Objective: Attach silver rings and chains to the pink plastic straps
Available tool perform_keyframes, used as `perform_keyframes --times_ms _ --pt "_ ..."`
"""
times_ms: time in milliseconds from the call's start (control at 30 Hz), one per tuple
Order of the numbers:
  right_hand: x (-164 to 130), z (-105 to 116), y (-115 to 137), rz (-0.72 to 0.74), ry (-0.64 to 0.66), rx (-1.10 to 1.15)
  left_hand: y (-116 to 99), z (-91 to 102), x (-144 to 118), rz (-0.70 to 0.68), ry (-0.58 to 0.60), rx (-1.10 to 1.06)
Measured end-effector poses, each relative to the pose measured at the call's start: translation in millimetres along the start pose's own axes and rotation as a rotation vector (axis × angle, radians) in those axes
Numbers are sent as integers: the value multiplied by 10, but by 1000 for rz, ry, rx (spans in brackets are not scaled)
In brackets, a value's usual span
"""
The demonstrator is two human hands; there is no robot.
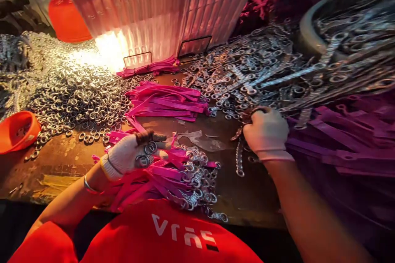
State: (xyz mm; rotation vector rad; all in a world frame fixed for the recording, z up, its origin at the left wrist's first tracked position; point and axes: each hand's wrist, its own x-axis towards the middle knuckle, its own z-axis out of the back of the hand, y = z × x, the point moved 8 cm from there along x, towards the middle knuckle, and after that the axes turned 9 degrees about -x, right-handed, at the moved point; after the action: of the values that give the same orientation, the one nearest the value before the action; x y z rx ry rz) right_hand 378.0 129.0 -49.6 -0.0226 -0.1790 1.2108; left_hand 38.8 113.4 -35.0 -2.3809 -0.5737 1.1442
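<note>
My left hand [125,156], in a white glove with dark fingertips, is closed around several metal rings [150,148]. It is over a bundle of pink straps [160,176] whose right ends carry silvery ring-ended metal pieces [197,176]. On the right, my right hand [267,133], also gloved, is curled into a fist at the edge of the metal pile. What its fingers grip is hidden. Just below and left of them, a ring-ended metal strip [239,156] is on the brown table [247,197]; I cannot tell whether the fingers touch it.
Loose rings [80,94] are heaped at left beside an orange bowl [20,131]. More pink straps [168,100] lie mid-table. Ring-ended metal strips [247,65] cover the back right, with purple-lit straps [339,139] below. A ribbed translucent panel [154,12] and an orange lamp shade [68,16] are behind.
</note>
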Motion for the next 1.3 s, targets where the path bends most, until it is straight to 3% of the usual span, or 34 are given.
perform_keyframes --times_ms 100,267,367,433,500,633,800,967,1133,1200,1300 --pt "-221 144 222 7 -22 374 2 48 -77 -82 -32 174" --pt "-833 579 1186 346 78 981 6 -29 -141 -282 22 478" --pt "-1111 781 1653 517 158 1102 -20 -107 -165 -404 18 737" --pt "-1199 877 1799 594 147 1072 -87 -167 -219 -491 4 863" --pt "-1232 933 1826 616 129 1018 -101 -238 -278 -483 68 880" --pt "-1297 998 1750 600 87 982 24 -309 -360 -295 201 703" --pt "-1361 914 1603 418 -8 1036 204 -209 -295 -235 60 465" --pt "-1389 982 1746 561 -114 636 127 -137 -250 -443 -37 528" --pt "-1308 1006 1882 643 4 212 94 -26 -95 -365 -58 383" --pt "-1265 986 1871 645 63 212 62 -20 -39 -351 -68 346" --pt "-1108 865 1793 643 160 396 -15 -62 32 -355 -46 367"
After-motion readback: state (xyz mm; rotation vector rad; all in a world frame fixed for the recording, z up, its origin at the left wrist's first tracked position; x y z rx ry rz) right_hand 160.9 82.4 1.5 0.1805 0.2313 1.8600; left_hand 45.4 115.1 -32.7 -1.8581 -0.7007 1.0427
